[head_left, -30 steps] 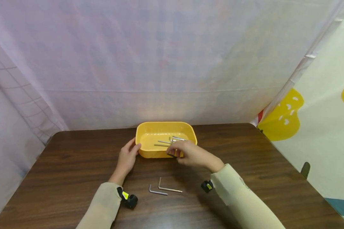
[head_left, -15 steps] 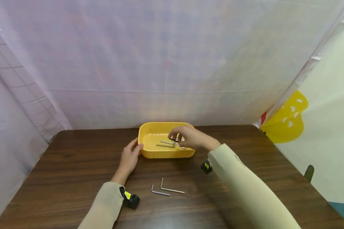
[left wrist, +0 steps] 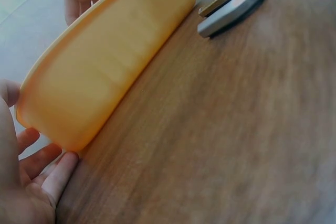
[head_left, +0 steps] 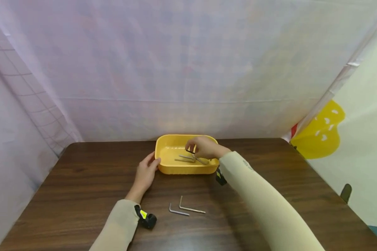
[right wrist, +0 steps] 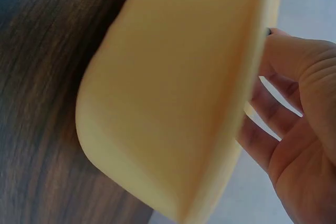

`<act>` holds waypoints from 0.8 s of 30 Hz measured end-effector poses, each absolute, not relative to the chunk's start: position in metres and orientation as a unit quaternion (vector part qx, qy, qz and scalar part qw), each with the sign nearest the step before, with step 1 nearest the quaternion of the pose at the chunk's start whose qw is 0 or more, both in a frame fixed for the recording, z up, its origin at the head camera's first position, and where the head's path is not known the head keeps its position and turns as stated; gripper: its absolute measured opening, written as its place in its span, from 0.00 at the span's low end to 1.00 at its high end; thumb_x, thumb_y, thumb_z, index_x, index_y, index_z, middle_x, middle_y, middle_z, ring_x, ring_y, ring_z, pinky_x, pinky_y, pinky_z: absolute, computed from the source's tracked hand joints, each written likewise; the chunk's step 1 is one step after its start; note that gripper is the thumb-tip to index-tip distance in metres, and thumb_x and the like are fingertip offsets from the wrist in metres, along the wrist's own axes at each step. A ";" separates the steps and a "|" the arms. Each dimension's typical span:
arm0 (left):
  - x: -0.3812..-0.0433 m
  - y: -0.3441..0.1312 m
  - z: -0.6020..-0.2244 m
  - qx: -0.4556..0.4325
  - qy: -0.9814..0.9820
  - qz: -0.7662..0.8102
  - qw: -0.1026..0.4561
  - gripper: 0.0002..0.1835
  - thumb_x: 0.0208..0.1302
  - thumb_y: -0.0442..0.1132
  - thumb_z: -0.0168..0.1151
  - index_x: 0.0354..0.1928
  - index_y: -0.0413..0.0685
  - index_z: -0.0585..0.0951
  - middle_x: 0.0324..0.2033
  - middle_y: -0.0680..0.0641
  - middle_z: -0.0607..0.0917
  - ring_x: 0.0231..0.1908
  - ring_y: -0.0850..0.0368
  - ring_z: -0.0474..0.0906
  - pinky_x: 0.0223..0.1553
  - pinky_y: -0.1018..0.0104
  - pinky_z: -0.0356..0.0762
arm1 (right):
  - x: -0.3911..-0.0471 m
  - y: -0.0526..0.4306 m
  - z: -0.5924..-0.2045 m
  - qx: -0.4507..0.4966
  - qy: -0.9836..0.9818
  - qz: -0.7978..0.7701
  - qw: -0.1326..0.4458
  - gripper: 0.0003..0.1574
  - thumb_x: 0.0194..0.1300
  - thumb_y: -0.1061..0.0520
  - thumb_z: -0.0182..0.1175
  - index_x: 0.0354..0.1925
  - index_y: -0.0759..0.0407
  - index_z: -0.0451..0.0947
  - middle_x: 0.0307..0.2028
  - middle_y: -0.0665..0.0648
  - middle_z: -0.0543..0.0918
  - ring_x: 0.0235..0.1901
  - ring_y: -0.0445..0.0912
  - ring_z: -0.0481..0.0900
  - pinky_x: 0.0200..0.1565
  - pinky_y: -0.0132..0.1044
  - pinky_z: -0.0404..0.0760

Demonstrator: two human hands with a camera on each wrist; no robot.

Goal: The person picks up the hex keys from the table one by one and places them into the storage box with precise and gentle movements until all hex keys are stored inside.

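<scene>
A yellow plastic bin (head_left: 188, 169) stands at the back of the table. My left hand (head_left: 145, 173) grips its left end, thumb at the rim and fingers against the outer wall, as the left wrist view shows. Over the bin's right half, my right hand (head_left: 204, 147) pinches a black hex key (head_left: 190, 151), of which only a short dark length shows. Several metal hex keys (head_left: 184, 160) lie on the bin's floor below, partly hidden by that hand. In the right wrist view, the bin's wall (right wrist: 168, 87) hides the fingertips.
Two L-shaped hex keys, a longer one (head_left: 192, 210) and a shorter one (head_left: 179, 212), lie on the brown wooden table (head_left: 91, 195) between the forearms. A pale curtain (head_left: 176, 69) hangs right behind the bin.
My right hand has moved from in front of the bin, over its front rim, to inside it with the black hex key. My left hand keeps its grip.
</scene>
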State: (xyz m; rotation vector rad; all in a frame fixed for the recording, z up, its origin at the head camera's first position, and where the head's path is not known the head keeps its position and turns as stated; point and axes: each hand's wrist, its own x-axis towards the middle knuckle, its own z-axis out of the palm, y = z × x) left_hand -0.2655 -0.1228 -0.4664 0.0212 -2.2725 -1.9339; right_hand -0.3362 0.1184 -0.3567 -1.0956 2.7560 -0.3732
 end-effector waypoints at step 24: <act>-0.269 -0.109 -0.470 -0.008 -0.750 -0.655 0.092 0.27 0.74 0.41 0.55 0.71 0.38 0.70 0.69 0.35 0.75 0.61 0.42 0.80 0.60 0.53 0.83 | -0.358 0.108 -0.389 -0.319 0.937 -0.102 0.102 0.25 0.61 0.74 0.56 0.52 0.57 0.84 0.44 0.57 0.88 0.46 0.49 0.84 0.48 0.39 0.86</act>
